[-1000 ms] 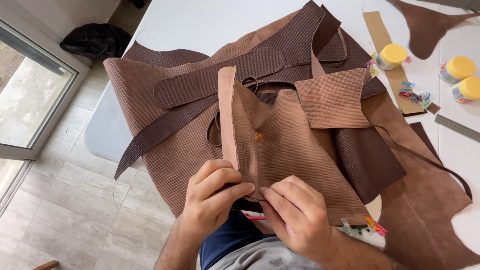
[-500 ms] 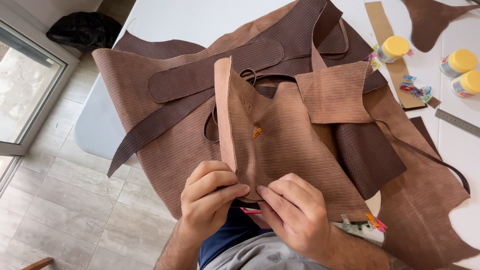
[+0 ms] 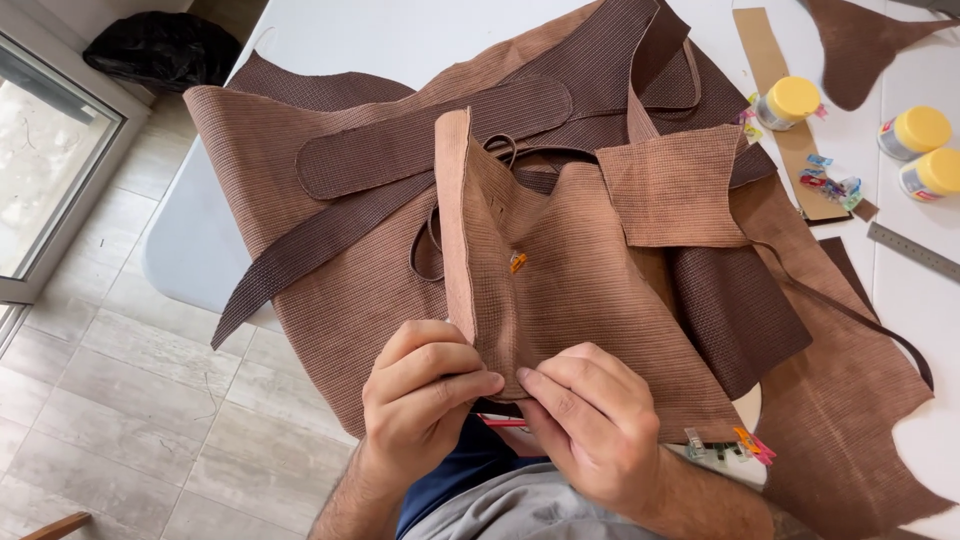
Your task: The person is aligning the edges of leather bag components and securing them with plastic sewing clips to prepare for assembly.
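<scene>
left hand [image 3: 425, 400] + right hand [image 3: 590, 435]: both pinch tan leather panel [image 3: 560, 290] near edge | fold runs away from fingers | 2 hands equally near, seemingly

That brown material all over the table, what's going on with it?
A person is working on textured brown leather-like pieces spread over a white table. Both hands pinch the near edge of a light brown folded piece: the left hand and right hand meet at its lower edge. A small orange clip sits on that piece. Darker brown straps lie beneath. Yellow-lidded jars, coloured clips and a metal ruler sit to the right.
</scene>
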